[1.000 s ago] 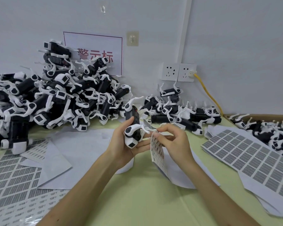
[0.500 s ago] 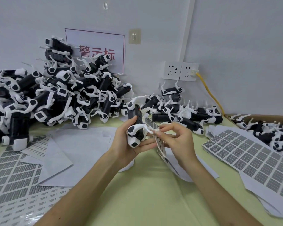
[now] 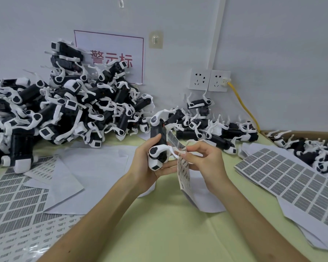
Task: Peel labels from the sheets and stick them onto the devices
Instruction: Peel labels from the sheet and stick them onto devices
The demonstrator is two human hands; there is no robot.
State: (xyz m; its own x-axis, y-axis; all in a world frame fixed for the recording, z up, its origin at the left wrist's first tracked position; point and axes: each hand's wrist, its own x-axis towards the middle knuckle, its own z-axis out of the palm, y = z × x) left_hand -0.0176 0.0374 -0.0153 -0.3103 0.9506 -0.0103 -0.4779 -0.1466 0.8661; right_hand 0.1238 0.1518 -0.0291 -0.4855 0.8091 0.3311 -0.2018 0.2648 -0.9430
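My left hand point(image 3: 143, 166) grips a black and white device point(image 3: 158, 142), held upright above the yellow-green table point(image 3: 167, 229). Thumb and fingers wrap its lower body. My right hand point(image 3: 206, 164) pinches the top edge of a small label sheet point(image 3: 184, 173) right beside the device's white arm. The sheet hangs down from the fingers, mostly peeled. Whether a peeled label sits on a fingertip cannot be told.
A big heap of the same devices point(image 3: 64, 112) fills the back left, a smaller row point(image 3: 212, 129) lies at the back middle, and more sit in a cardboard box point(image 3: 314, 148) at right. Label sheets point(image 3: 295, 178) lie right, used sheets point(image 3: 13, 203) left. A yellow cable point(image 3: 244, 106) hangs from the wall socket.
Both hands have stayed close together at the device. The hanging sheet has swung a little, and my right fingers have shifted along its top edge beside the device.
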